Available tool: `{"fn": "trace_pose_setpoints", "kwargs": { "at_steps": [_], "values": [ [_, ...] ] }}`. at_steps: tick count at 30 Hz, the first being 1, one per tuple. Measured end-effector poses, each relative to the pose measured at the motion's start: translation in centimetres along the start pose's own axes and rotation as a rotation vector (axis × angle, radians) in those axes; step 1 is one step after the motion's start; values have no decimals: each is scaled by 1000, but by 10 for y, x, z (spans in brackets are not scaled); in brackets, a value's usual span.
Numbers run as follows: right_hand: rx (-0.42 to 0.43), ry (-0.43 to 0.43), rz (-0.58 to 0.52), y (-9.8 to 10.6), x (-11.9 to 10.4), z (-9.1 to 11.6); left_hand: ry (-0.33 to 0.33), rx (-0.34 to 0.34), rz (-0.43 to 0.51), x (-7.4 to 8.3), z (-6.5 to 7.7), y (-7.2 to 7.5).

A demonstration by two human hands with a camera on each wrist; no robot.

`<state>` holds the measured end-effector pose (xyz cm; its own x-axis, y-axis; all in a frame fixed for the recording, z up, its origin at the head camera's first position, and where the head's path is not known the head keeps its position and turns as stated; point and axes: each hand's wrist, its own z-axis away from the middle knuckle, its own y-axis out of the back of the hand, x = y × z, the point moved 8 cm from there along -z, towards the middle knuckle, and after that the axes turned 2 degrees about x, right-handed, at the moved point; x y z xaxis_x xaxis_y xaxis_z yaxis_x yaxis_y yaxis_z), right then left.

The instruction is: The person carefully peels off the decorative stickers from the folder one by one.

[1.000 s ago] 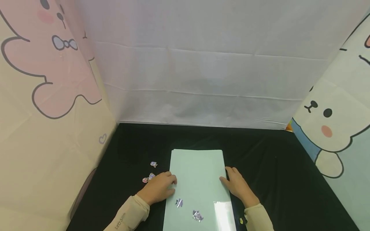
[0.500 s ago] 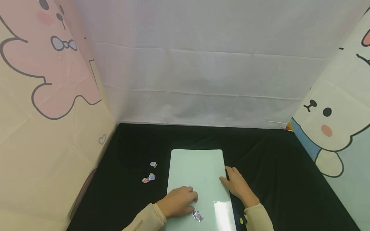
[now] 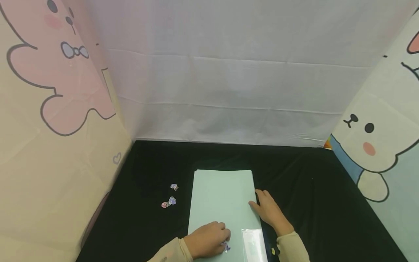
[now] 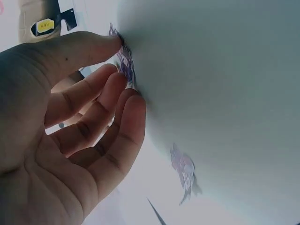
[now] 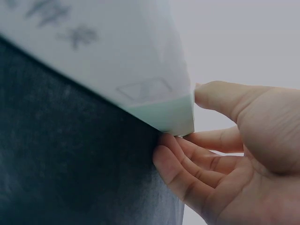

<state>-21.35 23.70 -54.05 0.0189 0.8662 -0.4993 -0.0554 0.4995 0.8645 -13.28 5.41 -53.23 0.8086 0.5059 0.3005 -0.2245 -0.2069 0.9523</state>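
A pale green file folder (image 3: 222,200) lies on the black-covered table, with a clear label pocket (image 3: 254,244) near its lower right. My left hand (image 3: 209,239) is low over it, fingers curled, with thumb and fingertips at a crinkled, shiny purple foil piece (image 4: 126,63). In the left wrist view a second purple foil piece (image 4: 183,166) lies on the folder beside the hand; the head view hides it behind that hand. At the folder's right edge, my right hand (image 3: 270,211) holds it, thumb on one side and fingers on the other.
Left of the folder lie small shiny pieces: a purple one (image 3: 174,187) farther back, another purple one (image 3: 172,200) nearer, and a pink one (image 3: 164,205) touching it. A white cloth wall (image 3: 229,87) stands behind the table (image 3: 294,171), with printed cloths at both sides.
My left hand has left the folder's left edge and moved right and nearer to me, onto the purple foil piece. The right hand has stayed at the right edge.
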Motion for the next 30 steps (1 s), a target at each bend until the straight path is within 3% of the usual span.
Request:
{"fn": "trace_pose_setpoints", "kwargs": {
  "at_steps": [6, 18, 25, 30],
  "values": [
    [10, 14, 0, 1, 0, 0, -49, 29, 27, 6, 1, 2],
    [14, 7, -5, 0, 0, 0, -5, -9, 37, 2, 1, -3],
    [9, 7, -7, 0, 0, 1, -17, 58, 1, 1, 3, 1],
    [7, 3, -10, 0, 1, 0, -46, 69, -21, 1, 2, 1]
  ]
}}
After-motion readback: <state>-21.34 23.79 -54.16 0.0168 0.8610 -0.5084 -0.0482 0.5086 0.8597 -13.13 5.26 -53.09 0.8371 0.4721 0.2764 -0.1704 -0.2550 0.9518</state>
